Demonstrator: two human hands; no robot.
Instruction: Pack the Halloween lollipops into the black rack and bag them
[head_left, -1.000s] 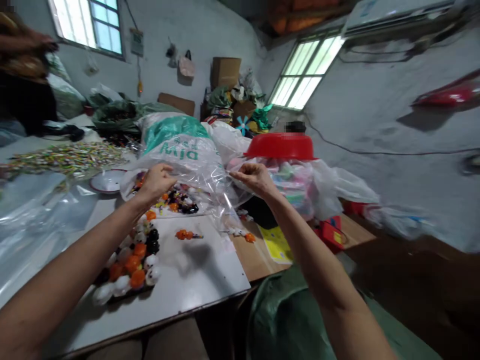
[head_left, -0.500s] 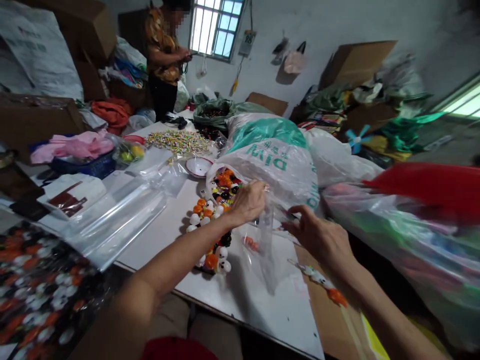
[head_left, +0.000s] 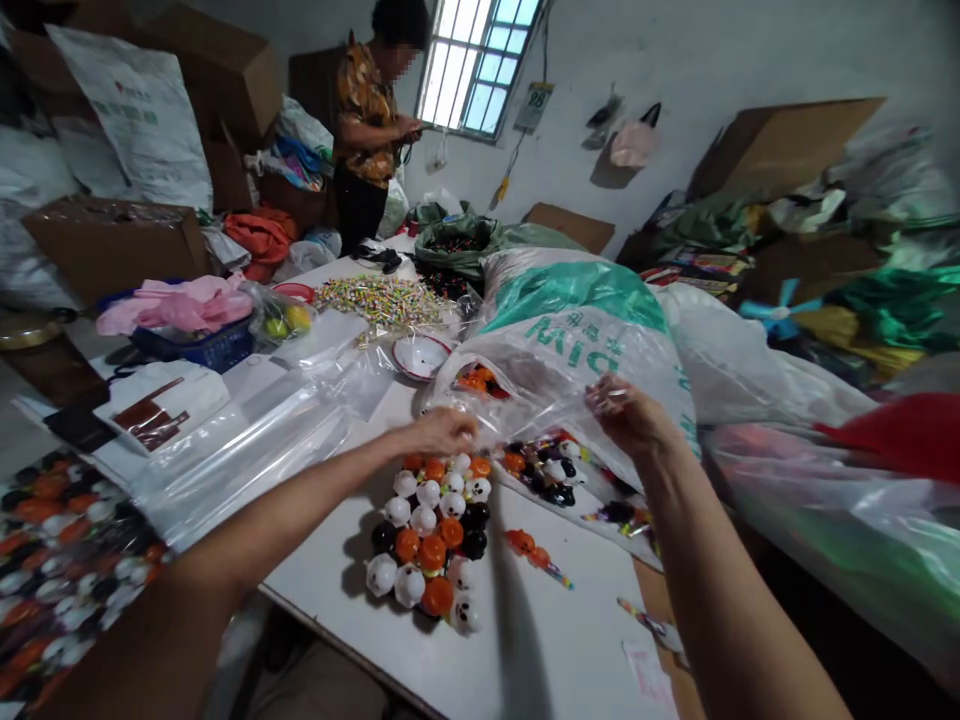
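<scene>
Cluttered workroom: cartons and sacks along the walls, barred window at 12 o'clock, another person (head_left: 373,120) standing beneath it, well apart from you. Your white table (head_left: 555,650) runs from 6 toward 11 o'clock.

Your left hand (head_left: 444,432) is pinched on the near edge of a clear plastic bag (head_left: 525,415); your right hand (head_left: 628,416), at 3 o'clock from it, is closed on the same film. The bag lies just past the hands, against the big green-and-white sack (head_left: 574,320).

Progress, as a judgement: early. Some orange, black and white ball toys already sit inside the bag, but a sizeable pile of toys (head_left: 435,530) rests loose on the table at 6 o'clock from your left hand, with strays (head_left: 529,550) beside it.

Hard to read: the bag's mouth is lost in glare and folds. Fingertips on both hands are partly hidden by film. Right side of view is blurred.
</scene>
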